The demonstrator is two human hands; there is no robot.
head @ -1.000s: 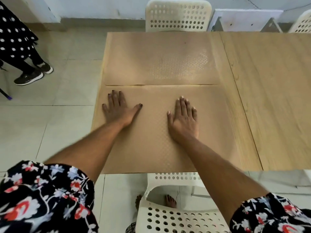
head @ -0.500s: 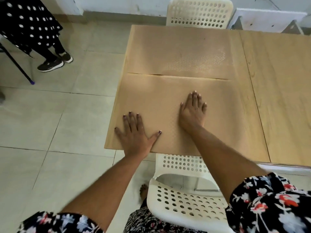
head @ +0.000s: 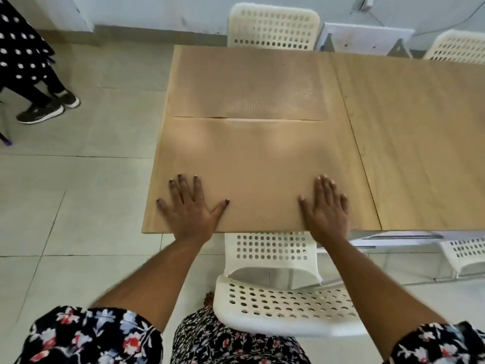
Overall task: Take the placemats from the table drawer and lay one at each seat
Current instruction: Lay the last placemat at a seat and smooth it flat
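In the head view no brand, label or writing can be read. The near placemat [head: 252,166] lies flat at the surface [head: 420,143] end, its far edge meeting a second placemat [head: 244,82] at 12 o'clock. The left hand [head: 190,207] and right hand [head: 326,208] press its near edge, fingers straight and spread, holding nothing. A white perforated chair [head: 278,300] stands at 6 o'clock, another chair [head: 273,26] at 12; a bystander's black shoes [head: 47,107] at 10.

A light wooden table [head: 420,143] carries 2 tan placemats laid edge to edge at its left end. The far placemat [head: 244,82] lies before the far seat, and the near placemat [head: 257,164] reaches the table's near edge.
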